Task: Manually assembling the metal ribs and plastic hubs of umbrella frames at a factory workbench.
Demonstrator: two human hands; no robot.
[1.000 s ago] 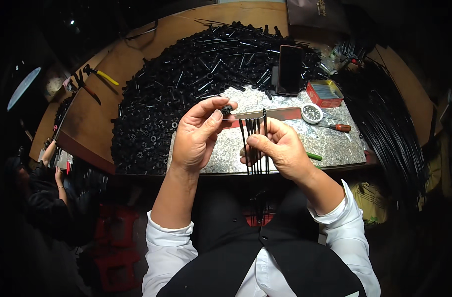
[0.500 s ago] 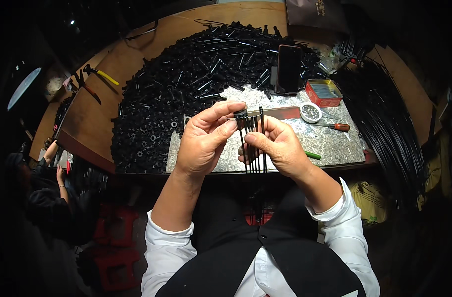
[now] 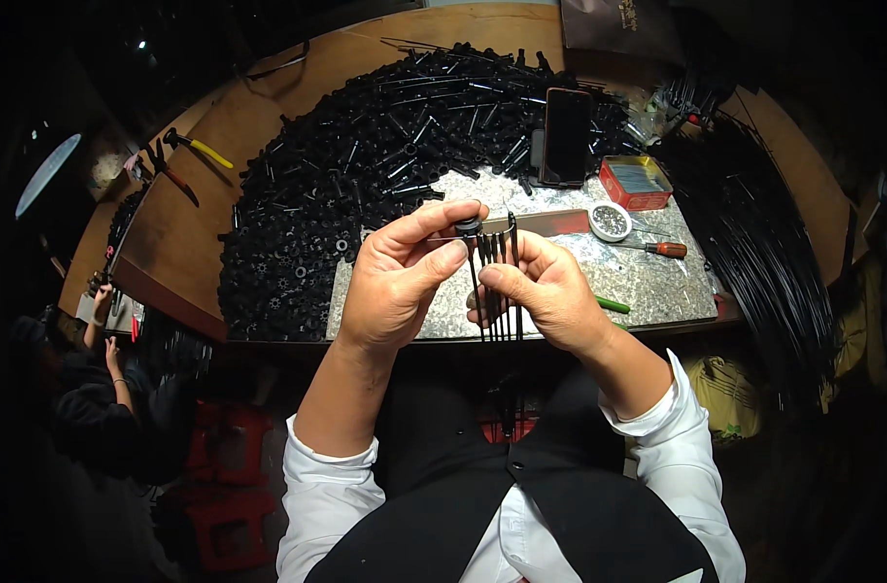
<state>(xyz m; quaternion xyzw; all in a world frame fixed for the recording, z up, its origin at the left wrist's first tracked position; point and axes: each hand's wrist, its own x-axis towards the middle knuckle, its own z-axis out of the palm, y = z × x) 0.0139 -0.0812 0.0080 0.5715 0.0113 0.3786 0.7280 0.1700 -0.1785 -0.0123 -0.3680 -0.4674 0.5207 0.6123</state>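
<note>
Left hand (image 3: 393,284) pinches a small round black part (image 3: 469,226); just right of its fingers (image 3: 443,214), right hand (image 3: 552,299) grips thin black rods (image 3: 518,316), hanging lengthwise downward

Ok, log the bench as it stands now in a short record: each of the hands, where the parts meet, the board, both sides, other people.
Left hand: pinching a small black round part
Right hand: holding several thin black rods
Meeting point: near the rods' upper ends; exact fit too small to tell
Board: red tin, white dish, orange-handled screwdriver
Left of board: pile of black parts
Right of board: long black rod bundle
Other people: person in dark clothing, far left
</note>
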